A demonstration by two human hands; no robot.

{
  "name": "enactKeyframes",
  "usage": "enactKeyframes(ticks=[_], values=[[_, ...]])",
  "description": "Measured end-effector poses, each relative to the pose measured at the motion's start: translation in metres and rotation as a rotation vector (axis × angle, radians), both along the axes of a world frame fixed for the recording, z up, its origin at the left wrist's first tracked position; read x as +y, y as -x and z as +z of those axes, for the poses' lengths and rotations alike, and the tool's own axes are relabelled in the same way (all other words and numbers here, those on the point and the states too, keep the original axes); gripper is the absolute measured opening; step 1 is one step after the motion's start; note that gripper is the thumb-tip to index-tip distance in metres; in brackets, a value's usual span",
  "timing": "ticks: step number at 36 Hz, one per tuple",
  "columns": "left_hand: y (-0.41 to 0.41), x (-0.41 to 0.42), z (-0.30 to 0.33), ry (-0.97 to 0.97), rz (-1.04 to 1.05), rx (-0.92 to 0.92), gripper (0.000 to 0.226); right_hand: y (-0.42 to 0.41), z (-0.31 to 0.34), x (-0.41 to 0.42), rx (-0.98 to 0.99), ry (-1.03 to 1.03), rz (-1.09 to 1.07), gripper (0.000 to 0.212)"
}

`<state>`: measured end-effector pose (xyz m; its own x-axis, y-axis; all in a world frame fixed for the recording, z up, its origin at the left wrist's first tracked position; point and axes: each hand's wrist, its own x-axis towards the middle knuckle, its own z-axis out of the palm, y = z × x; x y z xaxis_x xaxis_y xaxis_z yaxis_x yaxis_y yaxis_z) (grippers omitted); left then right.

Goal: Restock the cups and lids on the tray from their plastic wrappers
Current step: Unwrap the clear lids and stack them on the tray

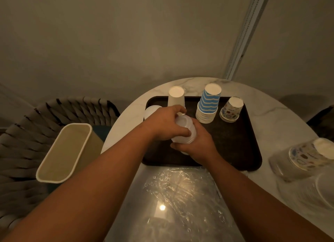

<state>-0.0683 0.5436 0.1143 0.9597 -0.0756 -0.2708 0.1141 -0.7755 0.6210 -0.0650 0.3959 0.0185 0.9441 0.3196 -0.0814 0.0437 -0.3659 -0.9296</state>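
Observation:
Both hands hold a stack of translucent white lids (186, 129) over the dark brown tray (233, 144). My left hand (162, 123) grips the stack from the top and left. My right hand (197, 145) cups it from below and the right. On the tray stand an upside-down plain white cup stack (176, 97), a blue-striped cup stack (208, 104) and a short patterned cup stack (231, 110). More white lids (151, 111) lie at the tray's left edge, partly hidden by my left hand.
An empty clear plastic wrapper (182, 193) lies on the marble table in front of the tray. A wrapped sleeve of patterned cups (305, 157) lies at the right, with wrapped lids (323, 189) below it. A beige bin (66, 151) stands left, beside a woven chair (27, 133).

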Motion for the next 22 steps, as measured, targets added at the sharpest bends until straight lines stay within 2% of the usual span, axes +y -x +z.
enactKeyframes(ticks=[9,13,17,22], values=[[-0.011,0.020,0.009,0.055,0.107,-0.063,0.072,-0.001,-0.003,0.010,-0.003,-0.121,-0.069,0.079],[-0.018,0.040,0.013,-0.119,0.152,-0.131,0.076,-0.002,-0.008,0.013,-0.012,-0.122,-0.081,0.085],[-0.024,0.056,0.004,-0.334,0.132,-0.074,0.077,-0.003,-0.008,0.009,-0.010,-0.114,-0.079,0.085],[-0.028,0.057,-0.010,-0.382,0.069,-0.024,0.078,-0.003,-0.011,0.007,0.000,-0.102,-0.087,0.085]])
